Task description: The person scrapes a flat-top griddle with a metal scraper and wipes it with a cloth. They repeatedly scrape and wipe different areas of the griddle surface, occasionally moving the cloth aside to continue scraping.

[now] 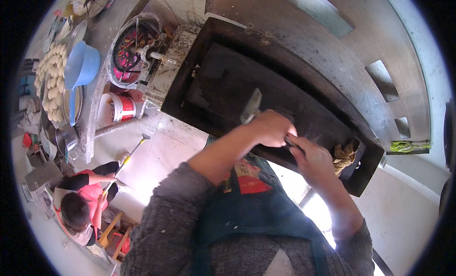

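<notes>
My left hand (274,128) grips the shaft of a scraper with a wide, pale blade (252,105). My right hand (313,156) is closed on the rear of the same handle, close behind the left. The blade is over the dark flat surface of a rectangular black metal griddle (228,72) with raised sides; whether it touches the surface is hard to tell. A crumpled brown rag (345,156) lies at the griddle's right end, beyond my right hand.
A spoked wheel (133,51) adjoins the griddle's left end. The worktable (107,33) holds several dough balls (53,83) and a blue plastic dipper (83,64); a white bucket (123,107) stands below. At lower left a person (82,201) holds a long-handled tool (130,156). A metal panel (356,55) rises behind.
</notes>
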`<state>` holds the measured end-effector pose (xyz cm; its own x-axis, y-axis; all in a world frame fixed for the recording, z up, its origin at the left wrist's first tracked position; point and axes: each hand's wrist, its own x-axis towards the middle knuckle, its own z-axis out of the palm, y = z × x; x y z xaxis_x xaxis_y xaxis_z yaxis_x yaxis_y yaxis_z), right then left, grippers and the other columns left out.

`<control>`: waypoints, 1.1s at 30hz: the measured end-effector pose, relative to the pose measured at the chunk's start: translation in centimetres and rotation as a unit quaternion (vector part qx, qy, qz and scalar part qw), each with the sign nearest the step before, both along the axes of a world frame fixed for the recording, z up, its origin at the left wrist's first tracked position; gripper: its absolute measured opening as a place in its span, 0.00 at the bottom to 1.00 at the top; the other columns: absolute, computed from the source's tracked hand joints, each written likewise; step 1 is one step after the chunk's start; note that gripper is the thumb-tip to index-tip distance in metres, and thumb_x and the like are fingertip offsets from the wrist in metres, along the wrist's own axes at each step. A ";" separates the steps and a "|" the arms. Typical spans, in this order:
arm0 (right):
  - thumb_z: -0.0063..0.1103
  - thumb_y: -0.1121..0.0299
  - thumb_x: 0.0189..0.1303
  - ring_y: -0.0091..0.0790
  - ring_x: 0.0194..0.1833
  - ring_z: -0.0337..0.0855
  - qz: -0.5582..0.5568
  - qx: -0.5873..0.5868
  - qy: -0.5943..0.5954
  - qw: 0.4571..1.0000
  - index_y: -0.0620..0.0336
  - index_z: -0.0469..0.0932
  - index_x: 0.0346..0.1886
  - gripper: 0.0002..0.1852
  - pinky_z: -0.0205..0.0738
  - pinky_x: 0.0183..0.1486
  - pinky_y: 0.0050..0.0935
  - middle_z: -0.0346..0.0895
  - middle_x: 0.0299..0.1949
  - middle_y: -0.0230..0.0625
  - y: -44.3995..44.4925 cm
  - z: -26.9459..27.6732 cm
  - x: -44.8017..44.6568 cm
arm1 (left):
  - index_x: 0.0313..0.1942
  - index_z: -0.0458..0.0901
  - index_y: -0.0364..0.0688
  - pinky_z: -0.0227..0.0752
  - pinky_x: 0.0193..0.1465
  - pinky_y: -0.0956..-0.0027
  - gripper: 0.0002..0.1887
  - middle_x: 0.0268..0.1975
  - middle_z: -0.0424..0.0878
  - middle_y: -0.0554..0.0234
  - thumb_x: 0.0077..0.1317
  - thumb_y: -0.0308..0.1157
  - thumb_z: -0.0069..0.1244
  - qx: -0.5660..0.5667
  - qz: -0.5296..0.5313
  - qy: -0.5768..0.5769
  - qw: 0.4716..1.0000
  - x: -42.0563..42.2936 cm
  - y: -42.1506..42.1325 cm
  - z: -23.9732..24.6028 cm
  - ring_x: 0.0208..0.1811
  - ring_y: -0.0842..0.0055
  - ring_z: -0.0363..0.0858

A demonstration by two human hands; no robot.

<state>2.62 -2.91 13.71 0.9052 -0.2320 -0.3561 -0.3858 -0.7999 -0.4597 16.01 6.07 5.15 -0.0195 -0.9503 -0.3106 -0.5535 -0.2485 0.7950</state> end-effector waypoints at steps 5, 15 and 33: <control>0.55 0.64 0.63 0.53 0.42 0.82 -0.011 0.067 -0.043 0.997 0.53 0.77 0.50 0.14 0.75 0.45 0.46 0.81 0.40 0.50 -0.6 0.1 -1.5 | 0.47 0.84 0.53 0.73 0.52 0.55 0.17 0.43 0.86 0.57 0.54 0.31 0.55 0.060 0.029 -0.030 0.997 -1.0 -0.7 -0.8 0.46 0.62 0.84; 0.56 0.66 0.62 0.54 0.41 0.81 -0.044 0.054 0.013 0.998 0.50 0.78 0.51 0.14 0.74 0.45 0.47 0.80 0.38 0.50 -1.6 0.7 -1.5 | 0.45 0.84 0.53 0.72 0.52 0.55 0.15 0.43 0.85 0.56 0.56 0.35 0.53 0.066 0.013 -0.036 0.997 -0.8 -1.8 -1.0 0.47 0.60 0.83; 0.52 0.63 0.64 0.53 0.41 0.82 0.040 0.021 0.062 0.997 0.49 0.75 0.54 0.16 0.75 0.43 0.48 0.80 0.38 0.52 2.2 0.3 3.8 | 0.44 0.85 0.55 0.74 0.50 0.55 0.17 0.41 0.85 0.52 0.51 0.34 0.56 0.008 0.054 0.016 0.998 3.0 3.9 -0.2 0.45 0.57 0.83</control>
<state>6.41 -0.70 13.97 0.8690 -0.1431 -0.4736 -0.3772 -0.8110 -0.4471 19.00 9.92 4.92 0.0731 -0.9424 -0.3263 -0.4962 -0.3182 0.8078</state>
